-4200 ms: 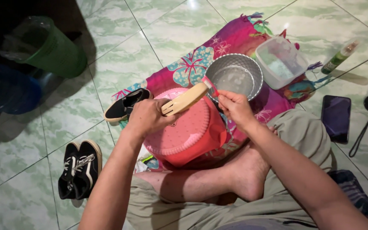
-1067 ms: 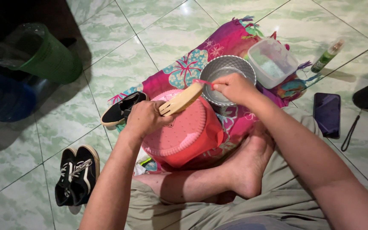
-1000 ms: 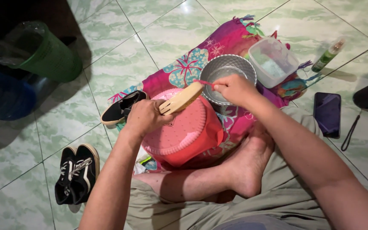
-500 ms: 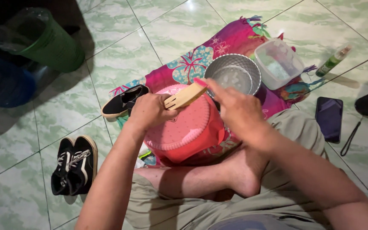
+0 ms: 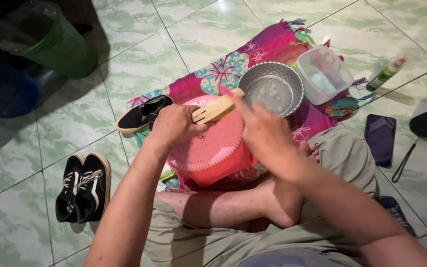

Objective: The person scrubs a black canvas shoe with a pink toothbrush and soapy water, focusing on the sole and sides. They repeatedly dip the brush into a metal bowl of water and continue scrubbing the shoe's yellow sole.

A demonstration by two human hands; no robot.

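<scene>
Your left hand (image 5: pixel 174 126) has its grip clamped around the heel end of a pale shoe sole (image 5: pixel 216 109), holding it over the upturned pink basket (image 5: pixel 208 148) in your lap. Your right hand (image 5: pixel 265 133) sits over the sole's far end, a pink tip (image 5: pixel 225 90) poking out above the fingers; I judge the grip closed on a small brush, though the fingers hide most of it. Keep the sole braced flat against the basket so it cannot twist, and work in short strokes along its length, away from the metal pot (image 5: pixel 273 89) just beyond the basket.

Compared with half a second ago, your right hand has drawn back toward you along the sole, and the clear tub (image 5: pixel 324 74) beside the pot sits unmoved.
</scene>
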